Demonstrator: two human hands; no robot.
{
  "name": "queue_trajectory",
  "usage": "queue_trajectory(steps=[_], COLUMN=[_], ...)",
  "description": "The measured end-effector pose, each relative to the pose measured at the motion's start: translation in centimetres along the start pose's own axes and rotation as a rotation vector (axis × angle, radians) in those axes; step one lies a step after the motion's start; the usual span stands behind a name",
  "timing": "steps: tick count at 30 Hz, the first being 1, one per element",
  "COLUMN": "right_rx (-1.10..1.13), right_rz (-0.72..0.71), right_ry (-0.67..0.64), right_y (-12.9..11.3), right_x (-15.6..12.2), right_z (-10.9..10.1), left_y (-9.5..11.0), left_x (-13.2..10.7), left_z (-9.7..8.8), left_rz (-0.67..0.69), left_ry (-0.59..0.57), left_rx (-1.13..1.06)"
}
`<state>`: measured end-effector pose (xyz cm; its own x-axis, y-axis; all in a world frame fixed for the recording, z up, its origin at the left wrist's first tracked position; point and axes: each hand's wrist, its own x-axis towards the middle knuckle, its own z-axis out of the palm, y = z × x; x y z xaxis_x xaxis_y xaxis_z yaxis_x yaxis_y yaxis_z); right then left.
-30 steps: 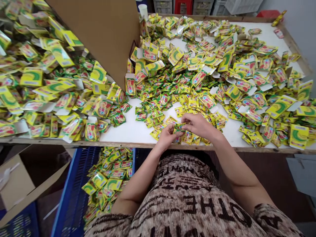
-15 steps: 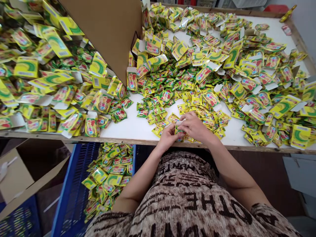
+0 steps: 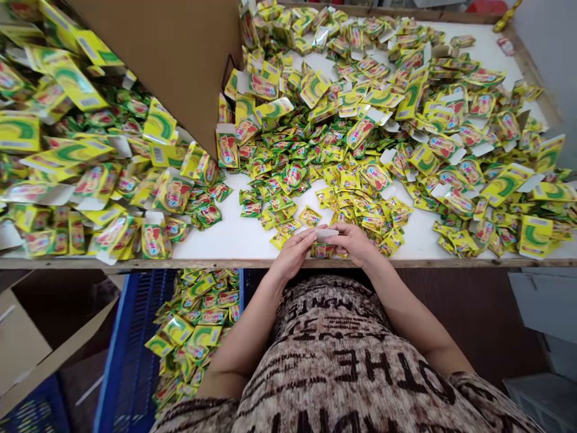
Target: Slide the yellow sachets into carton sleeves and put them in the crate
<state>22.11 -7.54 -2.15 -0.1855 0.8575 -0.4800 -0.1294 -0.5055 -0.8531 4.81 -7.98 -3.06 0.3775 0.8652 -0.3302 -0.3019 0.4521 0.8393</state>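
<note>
My left hand (image 3: 295, 252) and my right hand (image 3: 354, 242) meet at the near edge of the white table (image 3: 238, 237). Together they pinch a small yellow carton (image 3: 325, 236) whose white flap shows between the fingers. Both hands are closed on it. Just beyond them lies a heap of small yellow and green sachets (image 3: 360, 204). Flat and folded yellow cartons (image 3: 505, 183) are scattered over the right of the table.
A large brown cardboard sheet (image 3: 171, 54) leans over the table's left half. More cartons (image 3: 67, 156) pile up at the left. Below the table edge, a blue crate (image 3: 135, 337) holds filled cartons (image 3: 198, 325). A cardboard box (image 3: 27, 343) stands at the lower left.
My hands drew back from the sachet heap toward the table edge. They now hold a carton with its white flap up, where before they gathered sachets.
</note>
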Motion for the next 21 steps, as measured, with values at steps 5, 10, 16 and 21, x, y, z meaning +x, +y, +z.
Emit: queue_trajectory(steps=[5,10,16,21], right_rx=[-0.072,-0.134,-0.136,-0.136], right_rz=[-0.190,-0.295,-0.287,-0.388], right_ry=[0.066,0.079,0.145,0.092], right_y=[0.0,0.0,0.1,0.8], right_x=[0.4,0.4,0.8,0.9], right_z=[0.8,0.5,0.9,0.7], left_y=[0.8,-0.2,-0.5,-0.3], left_x=[0.5,1.0,1.2,1.4], left_z=[-0.8,-1.1,-0.7,-1.6], left_rz=[0.083,0.165,0.286,0.496], left_ry=[0.106,0.295,0.302,0.209], left_rx=[0.116,0.154,0.261,0.508])
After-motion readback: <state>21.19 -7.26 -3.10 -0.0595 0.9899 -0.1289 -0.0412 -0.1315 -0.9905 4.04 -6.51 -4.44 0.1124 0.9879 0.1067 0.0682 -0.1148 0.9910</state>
